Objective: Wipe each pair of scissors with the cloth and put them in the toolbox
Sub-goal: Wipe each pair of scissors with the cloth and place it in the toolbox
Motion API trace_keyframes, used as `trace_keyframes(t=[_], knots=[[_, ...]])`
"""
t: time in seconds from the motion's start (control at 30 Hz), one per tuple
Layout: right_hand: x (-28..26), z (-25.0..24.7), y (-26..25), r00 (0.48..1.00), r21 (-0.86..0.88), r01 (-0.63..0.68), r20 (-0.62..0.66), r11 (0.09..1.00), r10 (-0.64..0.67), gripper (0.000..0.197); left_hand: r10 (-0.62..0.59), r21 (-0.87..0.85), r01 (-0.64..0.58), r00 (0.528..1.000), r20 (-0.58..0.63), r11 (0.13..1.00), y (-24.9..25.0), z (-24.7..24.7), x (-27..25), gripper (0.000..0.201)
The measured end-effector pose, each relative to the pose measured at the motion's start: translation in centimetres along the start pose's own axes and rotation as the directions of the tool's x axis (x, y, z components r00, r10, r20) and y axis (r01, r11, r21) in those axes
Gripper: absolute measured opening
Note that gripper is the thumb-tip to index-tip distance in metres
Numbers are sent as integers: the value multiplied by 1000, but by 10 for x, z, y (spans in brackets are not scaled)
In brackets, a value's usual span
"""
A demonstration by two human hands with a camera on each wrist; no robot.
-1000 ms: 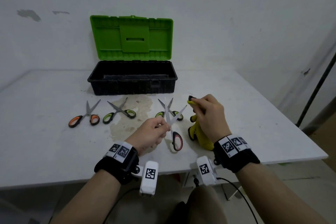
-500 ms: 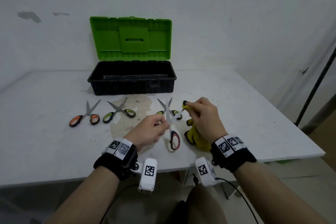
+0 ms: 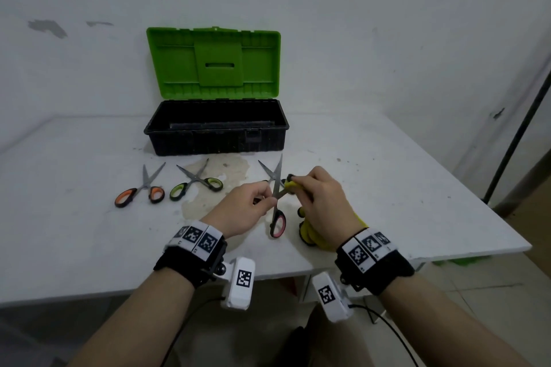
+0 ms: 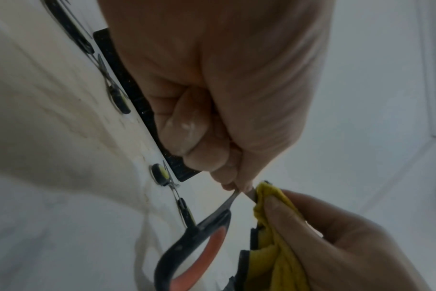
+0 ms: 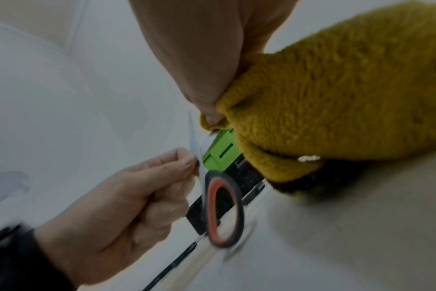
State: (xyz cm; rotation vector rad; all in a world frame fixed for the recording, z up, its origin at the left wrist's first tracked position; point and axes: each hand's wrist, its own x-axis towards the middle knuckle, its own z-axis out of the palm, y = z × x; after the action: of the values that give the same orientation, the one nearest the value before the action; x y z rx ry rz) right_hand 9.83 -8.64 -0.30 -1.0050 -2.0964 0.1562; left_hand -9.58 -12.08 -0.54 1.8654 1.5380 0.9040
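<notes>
My left hand [image 3: 269,199] pinches a pair of red-and-black-handled scissors [image 3: 278,224] near the pivot, blades spread, one handle loop hanging down [image 4: 199,254]. My right hand [image 3: 293,184] grips a yellow cloth [image 3: 311,237] and pinches a fold of it round one blade, close to my left fingers [image 4: 236,187]. The rest of the cloth [image 5: 336,94] hangs under my palm. The black toolbox [image 3: 216,140] stands open behind, its green lid [image 3: 213,62] upright. On the table lie orange-handled scissors [image 3: 140,192], green-handled scissors [image 3: 196,185] and a third pair [image 3: 268,173] partly hidden behind my hands.
A white table [image 3: 74,232] carries everything, with a brownish stain [image 3: 220,176] in front of the toolbox. Its front edge runs just under my wrists and its right edge slants away. A dark pole [image 3: 512,140] leans at the right. A white wall stands behind.
My right hand has slid the cloth down the blade from near the tip towards the pivot and my left fingers. Both hands have shifted slightly left. The scissors on the table have not moved.
</notes>
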Motion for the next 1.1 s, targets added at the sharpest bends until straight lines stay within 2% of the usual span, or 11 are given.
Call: trace_keyframes(t=[0.1,0.17,0.27,0.37,0.43,0.53,0.67,0.77,0.9,1.0,1.1], knots=[[11,-9,14,988,-38,-153,-27,988,152,20,-49,-10,49,999,18,999,-3,-2,-2,21],[13,-16,18,980,-43,-185,-80,982,181,22,-106,-139,110,994,39,984,-6,-2,-3,22],[4,-19,3,995,11,-59,-82,998,60,18,-169,-304,186,982,82,934,-5,0,-4,20],[-9,-7,-12,997,-7,54,62,999,-54,18,-164,-353,197,979,122,915,1,3,-3,19],[-11,0,-12,994,-51,60,99,997,-54,18,-133,-327,165,984,120,930,4,5,-3,18],[-4,-2,-3,999,-50,0,51,999,2,18,-110,-319,138,988,105,938,4,4,-4,18],[10,-14,14,990,-28,-119,-78,992,117,19,-177,-374,217,974,138,902,0,0,-8,19],[3,-20,6,997,11,14,-80,1000,-13,19,-213,-468,276,960,184,839,-2,0,-9,18],[-16,-6,-9,974,-2,208,95,978,-207,22,-202,-536,292,954,220,792,1,3,-9,22],[-16,-1,-2,977,-11,188,100,982,-186,23,-194,-515,278,958,213,811,4,3,-10,21],[-9,-4,4,994,25,105,34,994,-106,18,-197,-516,268,962,190,813,4,0,-10,18]])
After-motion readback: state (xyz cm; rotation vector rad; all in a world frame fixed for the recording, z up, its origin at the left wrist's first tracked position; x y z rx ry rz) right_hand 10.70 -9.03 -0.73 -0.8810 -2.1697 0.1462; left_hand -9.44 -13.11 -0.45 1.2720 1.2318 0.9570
